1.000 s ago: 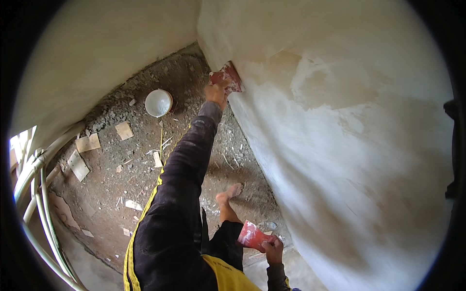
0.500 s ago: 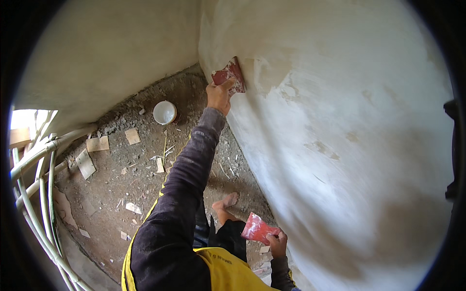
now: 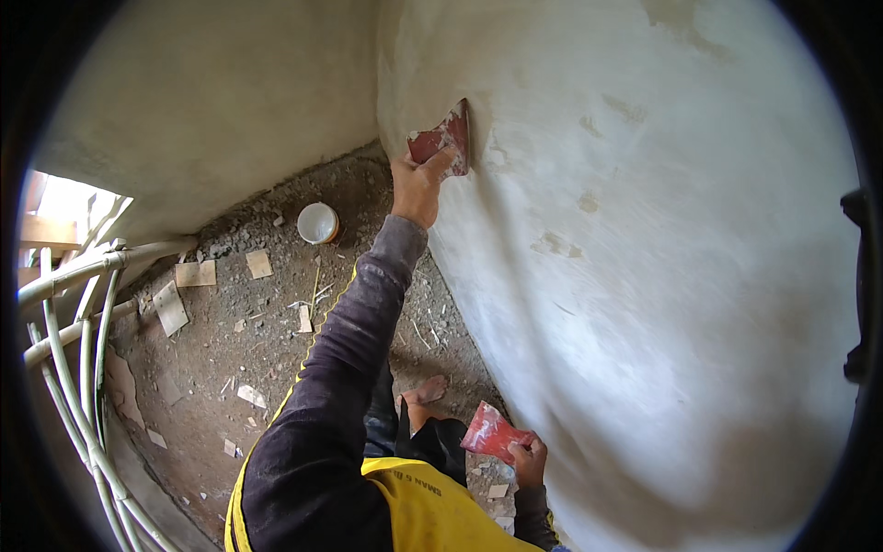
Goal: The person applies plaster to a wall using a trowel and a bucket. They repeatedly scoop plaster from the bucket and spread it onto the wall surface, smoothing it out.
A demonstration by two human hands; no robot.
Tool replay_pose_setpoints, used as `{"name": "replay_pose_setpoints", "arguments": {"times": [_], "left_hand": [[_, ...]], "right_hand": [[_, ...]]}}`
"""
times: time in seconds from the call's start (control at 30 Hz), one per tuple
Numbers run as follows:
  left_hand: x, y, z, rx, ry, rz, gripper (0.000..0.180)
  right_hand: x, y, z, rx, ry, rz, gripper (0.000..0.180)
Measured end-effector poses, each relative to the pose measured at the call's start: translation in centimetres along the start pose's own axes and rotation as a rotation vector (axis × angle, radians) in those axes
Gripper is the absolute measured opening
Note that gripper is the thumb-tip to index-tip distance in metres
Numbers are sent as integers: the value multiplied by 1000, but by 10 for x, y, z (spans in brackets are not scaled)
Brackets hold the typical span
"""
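My left hand (image 3: 418, 189) reaches forward on an outstretched dark-sleeved arm and grips a red putty blade (image 3: 443, 140). The blade is pressed flat against the pale plastered wall (image 3: 644, 276), just right of the room's corner and above the floor line. My right hand (image 3: 529, 457) is low beside my body, holding a second red blade (image 3: 492, 431) smeared with white putty, close to the wall's base. A bare foot (image 3: 421, 394) rests on the dirt floor between the two hands.
A white round bucket (image 3: 318, 223) stands on the rubble-strewn floor (image 3: 258, 350) near the corner. Tile scraps and debris lie about. Pale conduit pipes (image 3: 69, 350) curve along the left. A second plastered wall (image 3: 212, 101) closes the far side.
My left hand has drawn the blade up the wall from near the floor junction. The view has shifted with my head. My right hand has stayed low with its blade.
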State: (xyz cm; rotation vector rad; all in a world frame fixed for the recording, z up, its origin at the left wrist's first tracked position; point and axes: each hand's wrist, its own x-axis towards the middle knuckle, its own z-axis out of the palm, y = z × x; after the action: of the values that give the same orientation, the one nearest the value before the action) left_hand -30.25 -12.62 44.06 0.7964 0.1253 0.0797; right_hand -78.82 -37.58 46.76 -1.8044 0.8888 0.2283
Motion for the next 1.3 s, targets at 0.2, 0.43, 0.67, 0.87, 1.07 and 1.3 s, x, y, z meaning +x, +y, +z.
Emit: {"name": "replay_pose_setpoints", "arguments": {"times": [0.2, 0.43, 0.67, 0.87, 1.07, 1.3], "left_hand": [[-33, 23, 29, 132, 8, 70, 15], [-90, 18, 69, 310, 7, 145, 27], [-160, 5, 80, 672, -118, 236, 35], [-149, -28, 33, 364, 296, -12, 21], [-103, -46, 45, 221, 267, -82, 12], [-195, -19, 108, 329, 71, -81, 24]], "right_hand": [[-6, -11, -10, 17, -5, 16, 18], [-5, -8, -24, 64, 8, 6, 21], [3, 1, -35, -24, -24, -51, 20], [-2, -16, -33, 75, 43, -29, 16], [-13, -13, -27, 79, 101, -29, 16], [-3, 16, -30, 31, -19, 14, 23]]}}
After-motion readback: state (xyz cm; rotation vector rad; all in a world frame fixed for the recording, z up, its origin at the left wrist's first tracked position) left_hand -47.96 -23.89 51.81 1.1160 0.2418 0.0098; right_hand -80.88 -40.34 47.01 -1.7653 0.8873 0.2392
